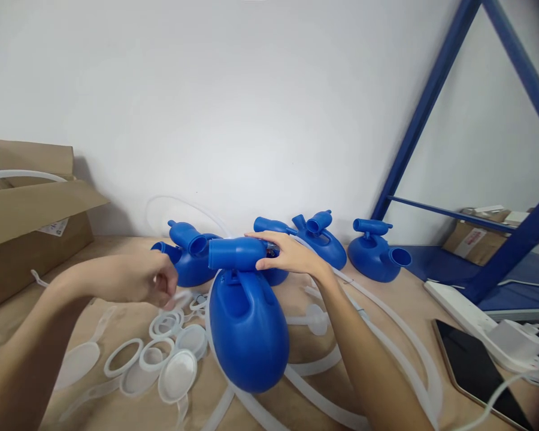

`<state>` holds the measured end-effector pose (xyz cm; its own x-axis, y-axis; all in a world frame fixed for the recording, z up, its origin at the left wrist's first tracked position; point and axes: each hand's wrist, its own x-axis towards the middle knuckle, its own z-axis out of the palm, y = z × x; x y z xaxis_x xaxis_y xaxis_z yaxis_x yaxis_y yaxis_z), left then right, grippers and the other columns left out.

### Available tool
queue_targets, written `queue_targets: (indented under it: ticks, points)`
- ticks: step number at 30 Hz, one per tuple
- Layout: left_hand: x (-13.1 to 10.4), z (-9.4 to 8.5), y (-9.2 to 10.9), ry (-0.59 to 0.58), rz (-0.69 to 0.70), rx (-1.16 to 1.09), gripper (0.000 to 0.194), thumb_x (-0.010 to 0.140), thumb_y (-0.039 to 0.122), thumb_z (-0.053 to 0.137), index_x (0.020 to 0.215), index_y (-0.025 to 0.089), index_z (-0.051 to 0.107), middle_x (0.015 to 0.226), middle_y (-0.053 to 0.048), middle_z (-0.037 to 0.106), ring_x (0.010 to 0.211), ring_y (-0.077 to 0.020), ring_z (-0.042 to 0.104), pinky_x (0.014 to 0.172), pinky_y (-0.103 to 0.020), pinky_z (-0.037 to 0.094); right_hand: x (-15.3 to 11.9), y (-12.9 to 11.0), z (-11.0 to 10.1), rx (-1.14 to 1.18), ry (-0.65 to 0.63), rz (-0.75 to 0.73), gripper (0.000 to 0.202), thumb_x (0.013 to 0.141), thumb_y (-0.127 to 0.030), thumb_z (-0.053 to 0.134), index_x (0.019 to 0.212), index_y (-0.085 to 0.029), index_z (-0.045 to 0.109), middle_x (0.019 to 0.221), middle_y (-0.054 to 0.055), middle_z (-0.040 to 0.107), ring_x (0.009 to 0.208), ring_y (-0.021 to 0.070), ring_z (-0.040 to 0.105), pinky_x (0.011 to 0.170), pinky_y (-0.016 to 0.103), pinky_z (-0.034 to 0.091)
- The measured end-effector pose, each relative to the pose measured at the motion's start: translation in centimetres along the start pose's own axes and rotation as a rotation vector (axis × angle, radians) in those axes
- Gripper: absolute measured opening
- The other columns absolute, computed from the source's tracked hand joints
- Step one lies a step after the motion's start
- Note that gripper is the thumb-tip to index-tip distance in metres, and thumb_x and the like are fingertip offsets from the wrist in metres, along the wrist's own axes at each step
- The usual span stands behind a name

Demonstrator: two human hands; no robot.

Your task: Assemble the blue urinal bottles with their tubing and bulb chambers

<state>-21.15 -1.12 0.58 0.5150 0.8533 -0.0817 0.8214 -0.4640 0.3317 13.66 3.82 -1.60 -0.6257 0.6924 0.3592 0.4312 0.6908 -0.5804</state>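
A blue plastic urinal bottle stands in front of me, with a blue tubular piece lying across its top. My right hand grips the right end of that piece, fingers over it and thumb below. My left hand hovers left of the bottle, its fingers curled into a pinch. Beside its fingertips a small translucent piece shows blurred; whether it is held is hard to see. Under that hand lie several white rings and translucent strapped lids.
More blue bottles stand along the wall. Clear tubes run across the table around the front bottle. An open cardboard box is at left. A phone and a white power strip lie at right, near a blue metal frame.
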Motion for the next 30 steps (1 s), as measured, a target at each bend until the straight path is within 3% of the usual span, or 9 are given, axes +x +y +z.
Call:
queue_targets:
  ticks: [3, 6, 8, 10, 12, 16, 23, 30]
  points:
    - [0.3, 0.7, 0.2, -0.102, -0.094, -0.024, 0.018, 0.07, 0.038, 0.078, 0.086, 0.03, 0.08, 0.086, -0.004, 0.078, 0.079, -0.0269, 0.073, 0.064, -0.029, 0.054, -0.5, 0.5, -0.6, 0.105, 0.023, 0.032, 0.052, 0.1, -0.054, 0.058, 0.148, -0.033, 0.058, 0.155, 0.004, 0.056, 0.141, 0.0287, 0.054, 0.121, 0.047, 0.04]
    - [1.0, 1.0, 1.1, 0.052, 0.028, -0.072, 0.043, 0.079, 0.052, 0.075, 0.116, 0.032, 0.076, 0.106, -0.007, 0.078, 0.096, -0.03, 0.073, 0.077, -0.032, 0.057, -0.8, 1.5, -1.1, 0.205, 0.004, 0.081, 0.049, 0.102, -0.048, 0.055, 0.149, -0.032, 0.056, 0.148, 0.006, 0.061, 0.131, 0.0265, 0.061, 0.117, 0.048, 0.043]
    - [1.6, 1.2, 1.9, 0.211, 0.045, -0.092, 0.077, 0.082, 0.065, 0.071, 0.149, 0.031, 0.055, 0.127, -0.01, 0.073, 0.108, -0.0313, 0.071, 0.084, -0.033, 0.057, -0.7, 2.2, -1.1, 0.226, -0.022, 0.056, 0.053, 0.096, -0.044, 0.067, 0.145, -0.028, 0.06, 0.142, 0.008, 0.064, 0.127, 0.0267, 0.063, 0.113, 0.046, 0.047]
    - [2.1, 1.5, 2.7, 0.303, 0.029, -0.088, 0.101, 0.081, 0.072, 0.068, 0.164, 0.029, 0.03, 0.143, -0.012, 0.064, 0.114, -0.0319, 0.069, 0.087, -0.034, 0.057, -0.4, 2.8, -0.7, 0.256, -0.021, 0.008, 0.052, 0.09, -0.042, 0.074, 0.138, -0.024, 0.065, 0.137, 0.009, 0.068, 0.125, 0.0268, 0.064, 0.108, 0.043, 0.051]
    - [2.5, 1.8, 3.4, 0.298, 0.05, -0.068, 0.101, 0.081, 0.075, 0.066, 0.164, 0.027, 0.031, 0.148, -0.013, 0.061, 0.114, -0.0322, 0.069, 0.087, -0.034, 0.056, -0.1, 3.2, -0.2, 0.28, 0.007, -0.018, 0.048, 0.088, -0.041, 0.076, 0.131, -0.021, 0.07, 0.126, 0.01, 0.072, 0.117, 0.0258, 0.068, 0.103, 0.042, 0.053]
    - [3.0, 1.9, 4.3, 0.271, 0.092, 0.007, 0.085, 0.085, 0.075, 0.06, 0.151, 0.022, 0.053, 0.13, -0.012, 0.072, 0.1, -0.0311, 0.072, 0.082, -0.034, 0.054, 0.3, 3.6, 0.5, 0.24, 0.066, -0.023, 0.043, 0.088, -0.037, 0.076, 0.127, -0.019, 0.073, 0.111, 0.009, 0.076, 0.102, 0.0242, 0.071, 0.098, 0.043, 0.055]
    - [2.9, 1.5, 4.4, 0.251, 0.055, 0.016, 0.087, 0.083, 0.073, 0.062, 0.152, 0.02, 0.054, 0.114, -0.009, 0.077, 0.089, -0.0282, 0.072, 0.069, -0.03, 0.05, 0.1, 3.5, 0.4, 0.117, 0.149, -0.065, 0.036, 0.091, -0.031, 0.072, 0.126, -0.025, 0.075, 0.121, 0.007, 0.076, 0.117, 0.0266, 0.068, 0.107, 0.044, 0.049]
    - [2.7, 1.4, 4.5, 0.266, 0.036, 0.031, 0.089, 0.078, 0.075, 0.066, 0.149, 0.021, 0.059, 0.099, -0.007, 0.078, 0.082, -0.0274, 0.072, 0.066, -0.029, 0.048, 0.4, 4.2, 1.3, 0.121, 0.286, -0.05, 0.027, 0.084, -0.032, 0.077, 0.109, -0.024, 0.08, 0.106, 0.006, 0.079, 0.111, 0.0276, 0.07, 0.105, 0.045, 0.05]
